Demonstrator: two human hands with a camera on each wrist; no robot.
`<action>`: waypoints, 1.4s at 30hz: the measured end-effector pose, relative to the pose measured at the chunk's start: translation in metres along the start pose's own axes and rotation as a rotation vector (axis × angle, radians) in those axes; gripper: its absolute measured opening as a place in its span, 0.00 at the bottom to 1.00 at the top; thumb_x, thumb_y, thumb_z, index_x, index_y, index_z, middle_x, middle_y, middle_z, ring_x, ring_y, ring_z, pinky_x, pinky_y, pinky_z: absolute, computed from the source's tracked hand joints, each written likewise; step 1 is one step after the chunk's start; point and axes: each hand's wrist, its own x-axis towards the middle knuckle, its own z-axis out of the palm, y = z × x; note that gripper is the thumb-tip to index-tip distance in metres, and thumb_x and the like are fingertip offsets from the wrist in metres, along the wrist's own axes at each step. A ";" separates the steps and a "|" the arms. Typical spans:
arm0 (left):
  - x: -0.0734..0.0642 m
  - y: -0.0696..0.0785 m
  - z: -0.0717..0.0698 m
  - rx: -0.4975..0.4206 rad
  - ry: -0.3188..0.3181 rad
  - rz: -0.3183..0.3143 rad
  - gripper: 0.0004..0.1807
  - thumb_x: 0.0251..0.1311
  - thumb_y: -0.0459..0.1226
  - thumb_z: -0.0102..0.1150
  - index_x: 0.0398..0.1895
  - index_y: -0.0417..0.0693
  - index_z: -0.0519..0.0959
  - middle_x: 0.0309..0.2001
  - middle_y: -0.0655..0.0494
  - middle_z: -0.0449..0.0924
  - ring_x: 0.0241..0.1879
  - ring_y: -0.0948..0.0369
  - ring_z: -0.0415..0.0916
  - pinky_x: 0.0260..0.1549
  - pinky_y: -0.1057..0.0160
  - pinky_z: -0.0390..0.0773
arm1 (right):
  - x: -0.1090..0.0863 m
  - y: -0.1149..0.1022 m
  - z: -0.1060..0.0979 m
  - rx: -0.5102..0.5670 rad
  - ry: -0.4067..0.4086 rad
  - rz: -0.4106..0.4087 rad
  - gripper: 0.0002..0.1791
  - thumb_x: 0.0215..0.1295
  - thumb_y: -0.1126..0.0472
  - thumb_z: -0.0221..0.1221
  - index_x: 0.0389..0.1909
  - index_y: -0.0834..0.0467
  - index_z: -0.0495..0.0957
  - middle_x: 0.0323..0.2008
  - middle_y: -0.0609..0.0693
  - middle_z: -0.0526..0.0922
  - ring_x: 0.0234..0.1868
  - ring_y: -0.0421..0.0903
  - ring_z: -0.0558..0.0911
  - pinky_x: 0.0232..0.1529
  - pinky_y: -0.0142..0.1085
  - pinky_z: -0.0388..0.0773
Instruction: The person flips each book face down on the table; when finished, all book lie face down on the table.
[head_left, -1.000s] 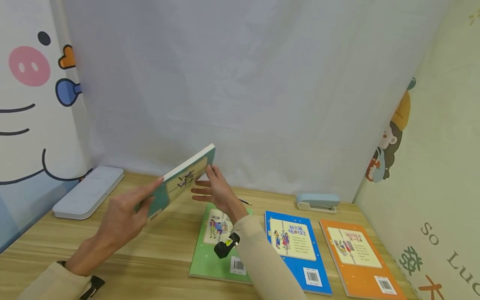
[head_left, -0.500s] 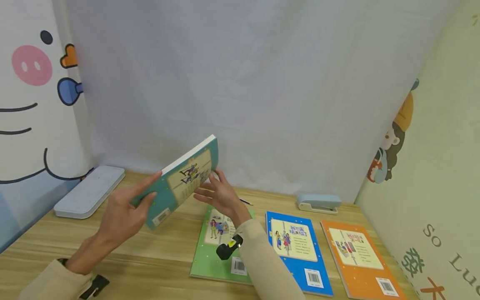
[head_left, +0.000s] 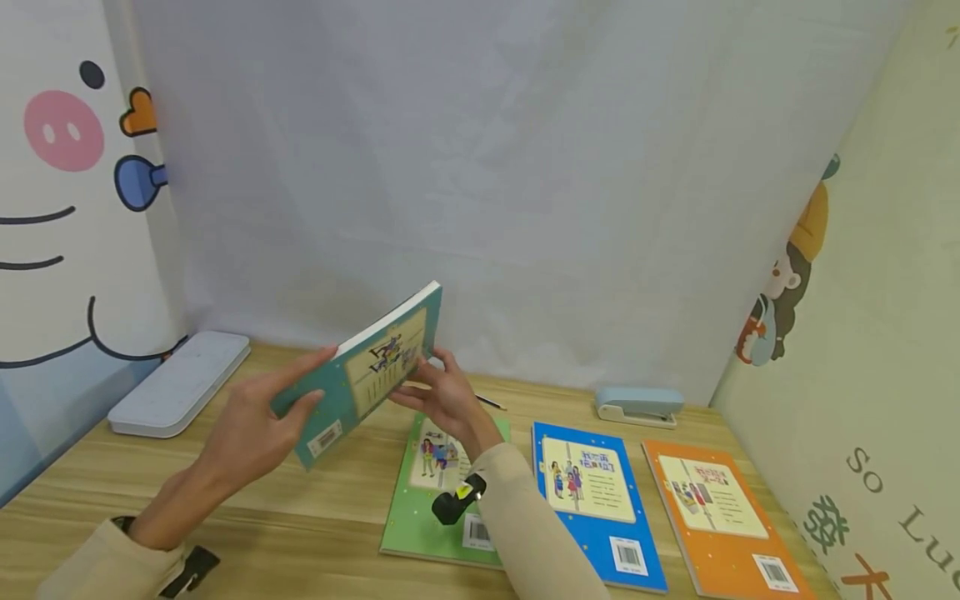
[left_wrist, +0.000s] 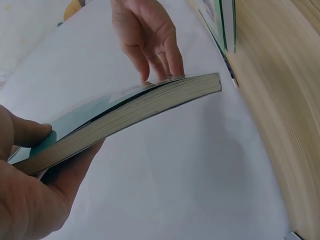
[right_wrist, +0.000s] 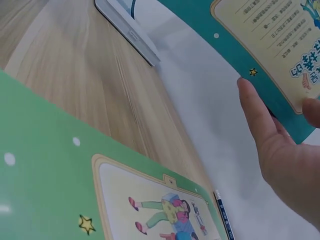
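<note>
A teal paperback book (head_left: 322, 408) is held tilted above the table, its back cover with barcode and cartoon figures toward me. My left hand (head_left: 251, 417) grips its near left end, thumb on the cover and fingers round the other side. At the far right end, my right hand (head_left: 450, 404) holds the book's lower corner; its thumb lies on the cover in the right wrist view, with fingertips at the edge. Seen from the left wrist, the page block (left_wrist: 150, 105) bows slightly. Below my right forearm lies a green book (head_left: 408, 521), partly hidden by the sleeve.
To the right, a blue book (head_left: 637, 500) and an orange book (head_left: 720, 558) lie on the wooden table (head_left: 300, 533). A light blue stapler (head_left: 637, 404) and a pencil (head_left: 490, 402) are near the back curtain. A pale flat case (head_left: 180, 383) lies back left.
The teal book's back cover has turned more toward me, and the book has shifted slightly right. My right hand has closed in on its far corner. The books on the table stay put.
</note>
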 end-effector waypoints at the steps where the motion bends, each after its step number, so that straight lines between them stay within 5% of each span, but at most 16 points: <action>1: 0.001 0.001 0.000 -0.007 -0.021 -0.007 0.32 0.56 0.22 0.64 0.66 0.45 0.75 0.47 0.32 0.84 0.30 0.61 0.84 0.21 0.69 0.79 | 0.000 0.001 -0.001 -0.004 0.007 0.008 0.23 0.80 0.58 0.45 0.70 0.51 0.54 0.50 0.60 0.76 0.44 0.54 0.85 0.62 0.55 0.76; 5: 0.002 0.003 -0.002 -0.025 -0.074 -0.030 0.32 0.58 0.22 0.62 0.68 0.44 0.73 0.49 0.29 0.83 0.30 0.55 0.86 0.21 0.69 0.80 | -0.002 0.003 -0.003 -0.025 0.026 0.034 0.24 0.80 0.57 0.46 0.71 0.52 0.51 0.49 0.60 0.76 0.37 0.50 0.85 0.60 0.54 0.78; 10: 0.002 0.004 -0.001 -0.029 -0.067 -0.084 0.32 0.60 0.23 0.61 0.69 0.44 0.72 0.47 0.28 0.83 0.28 0.55 0.86 0.21 0.69 0.79 | -0.003 0.002 -0.003 -0.027 0.036 0.043 0.30 0.79 0.59 0.48 0.75 0.46 0.48 0.47 0.58 0.77 0.38 0.50 0.86 0.57 0.54 0.80; 17: 0.003 0.001 -0.002 -0.086 -0.008 -0.211 0.30 0.61 0.25 0.61 0.68 0.44 0.73 0.57 0.29 0.78 0.29 0.78 0.78 0.22 0.72 0.78 | -0.005 0.002 -0.002 -0.048 0.008 -0.010 0.36 0.75 0.71 0.48 0.76 0.42 0.48 0.44 0.52 0.82 0.44 0.50 0.84 0.58 0.57 0.78; 21: 0.004 0.000 -0.005 -0.094 -0.014 -0.252 0.30 0.62 0.26 0.61 0.69 0.44 0.72 0.59 0.30 0.77 0.31 0.80 0.76 0.24 0.71 0.79 | -0.007 0.002 -0.004 -0.005 -0.028 -0.036 0.38 0.74 0.73 0.48 0.75 0.41 0.49 0.46 0.51 0.82 0.43 0.47 0.85 0.54 0.51 0.82; 27: 0.004 -0.002 -0.009 -0.087 -0.054 -0.321 0.32 0.64 0.27 0.60 0.72 0.46 0.69 0.63 0.30 0.74 0.30 0.78 0.76 0.24 0.69 0.80 | -0.007 0.003 -0.006 0.064 -0.038 -0.049 0.33 0.74 0.73 0.46 0.72 0.42 0.53 0.50 0.51 0.82 0.41 0.46 0.84 0.43 0.42 0.85; 32: 0.006 -0.004 -0.012 -0.097 -0.091 -0.318 0.32 0.63 0.26 0.60 0.71 0.45 0.69 0.61 0.27 0.74 0.29 0.75 0.77 0.24 0.68 0.80 | -0.006 0.004 -0.006 0.052 -0.002 -0.058 0.34 0.73 0.74 0.48 0.73 0.45 0.56 0.49 0.52 0.82 0.39 0.46 0.84 0.36 0.39 0.86; 42: 0.006 -0.016 -0.020 -0.070 -0.232 -0.394 0.30 0.66 0.32 0.60 0.72 0.42 0.68 0.66 0.27 0.68 0.34 0.71 0.75 0.30 0.70 0.77 | -0.007 0.001 -0.009 -0.005 0.033 -0.054 0.34 0.72 0.75 0.48 0.74 0.48 0.56 0.46 0.51 0.82 0.37 0.45 0.85 0.35 0.39 0.86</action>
